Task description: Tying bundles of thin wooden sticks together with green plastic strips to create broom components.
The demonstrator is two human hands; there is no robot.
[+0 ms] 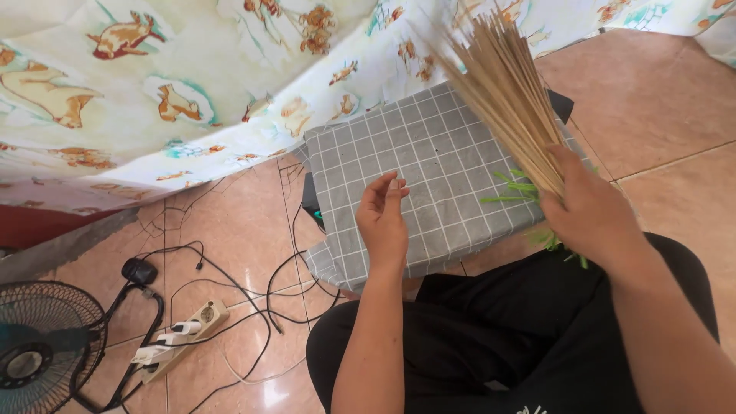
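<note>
Bundle of thin tan sticks (502, 92): held in the right hand (594, 215), fanning up and away toward the top of the view, tips spreading in front of the patterned sheet. Lower ends are sitting inside the fist; green strips (521, 188) are sticking out beside the grip and again below the hand, near the lap.

Right hand: closed around the bundle's lower end, back of hand facing the camera, fingers wrapping the sticks. Positioned over the right edge of the grey checked cloth (418, 180).

Left hand (383, 218): empty, loosely cupped, fingers half-curled w/ palm turned toward the right hand. Hovering over the lower-middle area of the grey cloth; contact w/ the cloth cannot be told. Well apart from the sticks.

Grey checked cloth: covering a low, box-like support in front of the person; a dark corner of that support is showing at the upper right and at the left edge.

Person: sitting, wearing black trousers (475, 337), knees close against the cloth-covered support.

Surroundings:
- Patterned sheet (192, 84), pale w/ animal prints, draping across the upper-left half of the view, reaching the far edge of the grey cloth.
- Floor (659, 100): pinkish-brown tiles.
- Power strip (184, 333) w/ white plugs lying on the floor at lower left, black cables (253, 307) looping around it.
- Fan (42, 345), dark grille, at the bottom-left corner.
</note>
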